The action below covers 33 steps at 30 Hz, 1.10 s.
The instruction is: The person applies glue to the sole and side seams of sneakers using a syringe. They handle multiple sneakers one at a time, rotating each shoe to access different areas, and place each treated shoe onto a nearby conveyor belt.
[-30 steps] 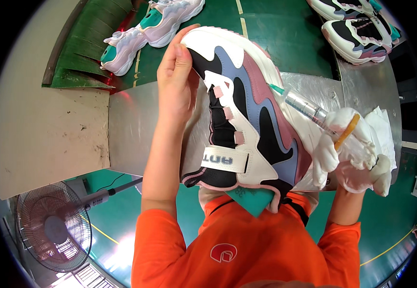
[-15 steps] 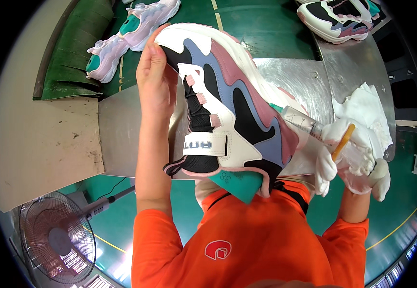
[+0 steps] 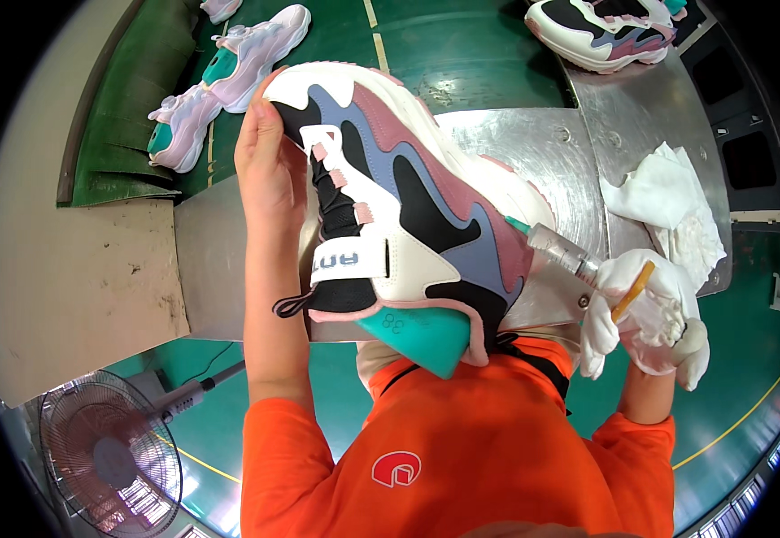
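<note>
Sneaker (image 3: 412, 202), white, black, blue and mauve: over the near edge of the table (image 3: 515, 134), on its side, one flank facing up. Toe points away from the wearer, heel toward the orange shirt (image 3: 497, 439); sole faces right. Green last (image 3: 421, 339) protrudes from the collar. Whether the shoe's underside rests on the metal is hidden.

Left hand (image 3: 270, 170), bare: fingers closed around the toe end, thumb over the upper, remaining fingers mostly concealed behind it.

Right hand (image 3: 648, 309), white-gloved: fingers curled closed around the rear of a clear syringe (image 3: 562, 251). Green tip (image 3: 517, 224) lies at the sole–upper border toward the heel; actual contact cannot be told. Amber stick (image 3: 634, 292) lies across the same glove, slanted.

Crumpled white cloth (image 3: 663, 188) on the table, beyond the right hand. Farther off: green belt (image 3: 453, 63); pale pink sneakers (image 3: 251, 58) at left; a sneaker matching the held one (image 3: 587, 36) at upper right. Lower left: standing fan (image 3: 112, 462).
</note>
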Motion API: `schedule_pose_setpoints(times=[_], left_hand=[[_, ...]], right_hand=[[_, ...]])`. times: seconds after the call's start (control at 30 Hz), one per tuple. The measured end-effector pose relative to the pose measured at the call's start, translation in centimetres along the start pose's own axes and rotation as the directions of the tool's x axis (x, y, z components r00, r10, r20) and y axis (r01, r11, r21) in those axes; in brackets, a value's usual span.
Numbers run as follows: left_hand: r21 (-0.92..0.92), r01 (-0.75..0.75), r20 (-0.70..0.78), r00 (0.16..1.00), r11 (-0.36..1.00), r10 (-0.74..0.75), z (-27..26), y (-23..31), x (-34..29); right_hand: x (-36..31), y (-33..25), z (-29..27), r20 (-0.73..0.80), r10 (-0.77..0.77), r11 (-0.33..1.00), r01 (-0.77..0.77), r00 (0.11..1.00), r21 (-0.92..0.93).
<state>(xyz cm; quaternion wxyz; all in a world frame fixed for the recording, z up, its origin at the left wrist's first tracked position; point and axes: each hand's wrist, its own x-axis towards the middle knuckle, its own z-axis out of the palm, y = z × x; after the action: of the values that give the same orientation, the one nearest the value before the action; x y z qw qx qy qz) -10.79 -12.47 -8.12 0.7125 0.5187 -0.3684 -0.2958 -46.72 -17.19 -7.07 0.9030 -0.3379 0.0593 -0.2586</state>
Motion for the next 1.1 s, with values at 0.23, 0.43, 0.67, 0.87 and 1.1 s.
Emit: schedule_pose_setpoints(times=[0.23,0.43,0.67,0.87,1.1], left_hand=[[0.019,0.092,-0.089,0.992,0.996,-0.090,-0.6,-0.7,0.3],[0.096,0.183,-0.095,0.980,0.978,-0.174,-2.7,-1.5,1.2],[0.172,0.292,-0.271,0.932,0.941,-0.240,-2.3,-1.6,0.8],[0.942,-0.316,0.284,0.930,0.115,0.233,-4.1,-1.9,-1.5],[0.390,-0.577,0.454,0.798,0.717,0.396,-3.0,-2.8,1.4]], right_hand=[[-0.6,0.7,-0.9,-0.082,-0.023,0.999,0.026,0.996,0.046],[-1.5,1.1,-1.1,-0.213,-0.043,0.996,0.058,0.976,0.067],[-2.2,1.8,-1.1,-0.357,-0.037,0.993,0.073,0.933,0.088],[-2.5,1.9,-1.5,-0.380,-0.008,0.991,0.058,0.925,0.121],[-2.6,4.0,-3.6,-0.213,-0.088,0.919,0.162,0.973,0.360]])
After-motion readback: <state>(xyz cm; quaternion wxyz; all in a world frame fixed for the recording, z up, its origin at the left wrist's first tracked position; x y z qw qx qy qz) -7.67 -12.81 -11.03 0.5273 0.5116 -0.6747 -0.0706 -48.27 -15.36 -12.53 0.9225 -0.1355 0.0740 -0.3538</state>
